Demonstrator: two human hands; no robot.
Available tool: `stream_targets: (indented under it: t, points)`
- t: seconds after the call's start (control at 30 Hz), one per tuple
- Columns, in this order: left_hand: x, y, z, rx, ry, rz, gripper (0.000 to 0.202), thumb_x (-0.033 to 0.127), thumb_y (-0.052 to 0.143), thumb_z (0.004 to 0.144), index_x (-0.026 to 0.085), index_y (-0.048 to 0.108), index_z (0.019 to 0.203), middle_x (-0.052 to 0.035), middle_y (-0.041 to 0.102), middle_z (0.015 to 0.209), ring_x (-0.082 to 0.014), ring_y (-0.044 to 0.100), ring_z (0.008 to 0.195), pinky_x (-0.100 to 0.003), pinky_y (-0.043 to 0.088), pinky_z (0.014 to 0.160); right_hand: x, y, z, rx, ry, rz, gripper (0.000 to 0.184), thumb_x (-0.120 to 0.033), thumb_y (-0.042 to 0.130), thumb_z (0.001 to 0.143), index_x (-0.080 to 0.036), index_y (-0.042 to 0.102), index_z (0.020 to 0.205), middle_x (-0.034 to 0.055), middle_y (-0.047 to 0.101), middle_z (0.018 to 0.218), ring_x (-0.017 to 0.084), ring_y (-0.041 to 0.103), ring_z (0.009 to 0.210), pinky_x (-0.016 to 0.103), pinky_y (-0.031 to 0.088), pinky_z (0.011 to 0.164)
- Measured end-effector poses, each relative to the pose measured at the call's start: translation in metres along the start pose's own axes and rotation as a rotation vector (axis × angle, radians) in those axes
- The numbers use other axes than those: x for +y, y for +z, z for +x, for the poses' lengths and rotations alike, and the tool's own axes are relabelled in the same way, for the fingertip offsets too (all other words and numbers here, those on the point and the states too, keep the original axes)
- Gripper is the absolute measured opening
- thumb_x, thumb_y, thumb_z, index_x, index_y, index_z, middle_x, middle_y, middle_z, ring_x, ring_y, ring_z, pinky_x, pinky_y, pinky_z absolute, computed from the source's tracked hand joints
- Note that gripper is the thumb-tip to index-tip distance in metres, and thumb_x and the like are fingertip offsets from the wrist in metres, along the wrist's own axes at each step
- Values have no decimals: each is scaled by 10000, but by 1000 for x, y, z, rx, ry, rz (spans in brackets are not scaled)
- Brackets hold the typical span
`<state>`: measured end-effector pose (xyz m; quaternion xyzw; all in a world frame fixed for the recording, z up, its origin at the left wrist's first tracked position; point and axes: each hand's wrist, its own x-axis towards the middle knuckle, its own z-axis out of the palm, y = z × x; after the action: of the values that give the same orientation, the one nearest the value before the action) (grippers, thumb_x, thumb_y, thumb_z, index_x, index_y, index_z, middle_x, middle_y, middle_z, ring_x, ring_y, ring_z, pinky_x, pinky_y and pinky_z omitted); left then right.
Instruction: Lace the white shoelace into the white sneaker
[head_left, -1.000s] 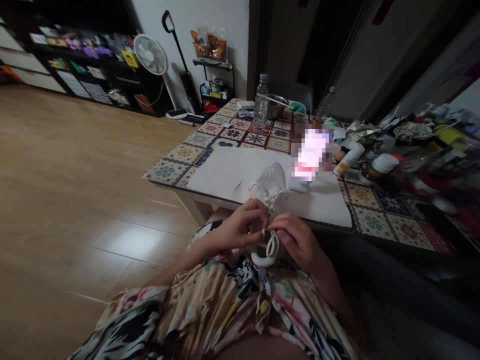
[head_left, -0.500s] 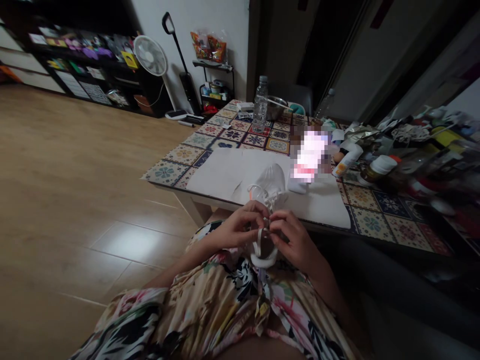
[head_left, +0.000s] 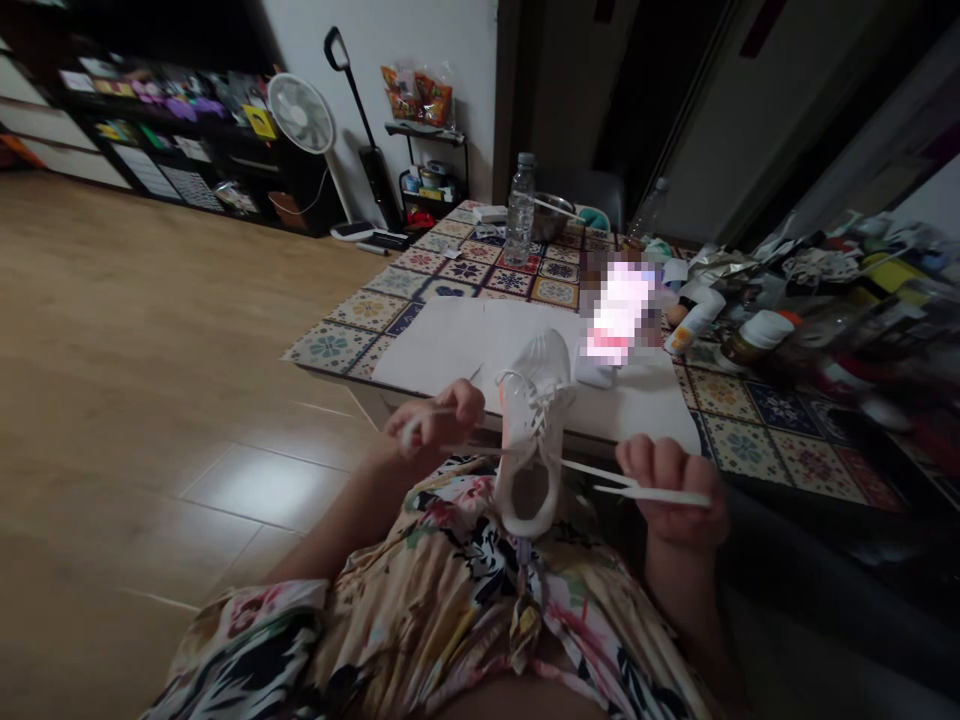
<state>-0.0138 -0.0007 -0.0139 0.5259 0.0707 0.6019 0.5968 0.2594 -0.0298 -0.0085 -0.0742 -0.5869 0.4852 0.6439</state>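
A white sneaker [head_left: 534, 420] rests with its heel on my lap and its toe on the table edge, opening facing me. My left hand [head_left: 436, 420] is closed on the left end of the white shoelace [head_left: 465, 450], pulled out to the left of the shoe. My right hand [head_left: 671, 485] is closed on the right lace end [head_left: 645, 490], pulled out to the right. Both lace ends run taut from the shoe's upper eyelets. My flower-print dress [head_left: 450, 600] covers my lap below.
A white sheet [head_left: 465, 345] lies on the patterned table [head_left: 750, 440]. A water bottle [head_left: 521, 208] stands at the far end; bottles and clutter [head_left: 757, 330] crowd the right side. Wooden floor [head_left: 150, 330] spreads left, with a fan [head_left: 301, 112] and shelves by the wall.
My hands were together over the shoe's opening, working the laces. Now they have parted sideways, each pulling a lace end outward and taut.
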Motion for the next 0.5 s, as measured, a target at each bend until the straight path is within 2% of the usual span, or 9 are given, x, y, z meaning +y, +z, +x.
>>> stream_targets:
  t: [0.13,0.2,0.3,0.37,0.43,0.5]
  points:
    - [5,5,1,149,22,-64,737,588,852,542,134,291,393,-38,479,738,-164,505,733,-270,483,643,-10,-6,4,235,-43,98,271,-365,729,854,-268,561,665,-80,241,492,118,241,403,255,260,411]
    - [5,7,-1,144,4,-47,756,642,841,525,141,291,385,-11,428,604,-131,479,587,-246,459,537,-11,-7,6,298,-43,88,183,-333,725,863,-280,594,745,-88,236,515,107,191,392,241,205,377]
    - [10,9,-5,13,-28,21,681,615,812,628,171,366,366,22,305,423,-94,360,391,-233,356,398,-6,-3,7,329,-20,-9,153,-354,682,898,-277,603,791,-89,265,534,99,185,396,227,197,371]
    - [16,15,-6,-95,-81,162,530,532,795,721,192,527,415,2,415,425,-112,441,413,-254,397,432,0,1,5,365,-9,-129,179,-378,688,888,-262,605,780,-81,329,553,92,240,413,218,237,389]
    - [18,24,-5,-191,-166,340,347,445,791,774,189,687,565,-40,590,546,-145,571,537,-274,476,543,6,7,0,389,-2,-296,196,-402,697,877,-254,615,778,-65,418,581,91,337,441,218,299,419]
    - [14,35,-4,-224,-269,432,251,420,807,769,176,759,745,-53,675,658,-155,627,628,-269,508,619,11,14,-5,294,18,-513,172,-392,677,892,-253,637,800,-40,527,617,111,461,491,236,371,456]
